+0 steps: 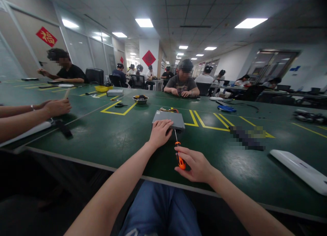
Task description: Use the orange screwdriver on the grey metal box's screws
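A grey metal power supply unit (176, 118) lies on the green table in front of me, with coloured wires (170, 110) at its far side. My left hand (160, 133) holds its near left part, fingers laid across the top and thumb by the near face. In my right hand (192, 162) is an orange and black screwdriver (181, 162), held lightly by the handle between fingers and thumb. Its thin shaft points away from me, the tip reaching the unit's near face. Whatever the tip meets there is too small to make out.
On the table are a metal bowl (140, 99) of dark items, a yellow tray (102, 88), blue cable (226, 108) and a white casing (298, 169). At left, another person's hands (57, 108) hold a thin object. A person (182, 80) sits opposite.
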{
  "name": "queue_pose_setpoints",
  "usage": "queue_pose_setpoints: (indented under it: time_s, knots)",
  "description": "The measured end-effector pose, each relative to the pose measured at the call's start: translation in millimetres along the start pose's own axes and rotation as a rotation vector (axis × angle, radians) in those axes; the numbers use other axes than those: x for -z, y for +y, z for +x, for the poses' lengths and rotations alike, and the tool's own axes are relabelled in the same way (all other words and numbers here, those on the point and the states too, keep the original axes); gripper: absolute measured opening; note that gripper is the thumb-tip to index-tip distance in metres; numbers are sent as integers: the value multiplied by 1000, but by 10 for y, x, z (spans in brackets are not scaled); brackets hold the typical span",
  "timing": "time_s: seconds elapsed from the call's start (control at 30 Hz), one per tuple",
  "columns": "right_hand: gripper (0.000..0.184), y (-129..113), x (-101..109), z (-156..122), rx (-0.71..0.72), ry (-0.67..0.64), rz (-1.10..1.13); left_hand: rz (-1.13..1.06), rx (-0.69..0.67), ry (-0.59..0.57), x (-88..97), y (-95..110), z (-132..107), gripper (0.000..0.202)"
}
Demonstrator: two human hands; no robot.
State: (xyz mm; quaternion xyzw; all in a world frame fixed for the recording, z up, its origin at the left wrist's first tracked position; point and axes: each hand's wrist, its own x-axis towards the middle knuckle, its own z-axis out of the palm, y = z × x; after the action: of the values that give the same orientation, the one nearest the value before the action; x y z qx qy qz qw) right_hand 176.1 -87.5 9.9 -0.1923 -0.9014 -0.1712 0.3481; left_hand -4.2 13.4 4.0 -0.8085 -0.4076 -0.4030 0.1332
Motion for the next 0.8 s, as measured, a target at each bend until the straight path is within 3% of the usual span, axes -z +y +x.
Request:
queue_pose_setpoints:
  time_s: [0.17,0.4,0.8]
  knots:
    - [29,86,123,-97,79,-16,-56,-8,1,7,13,10,2,31]
    - [27,14,53,-179,106,15,-86,-6,12,-10,23,12,2,32]
    - [35,71,41,-253,2,67,-60,-10,11,-6,6,4,2,32]
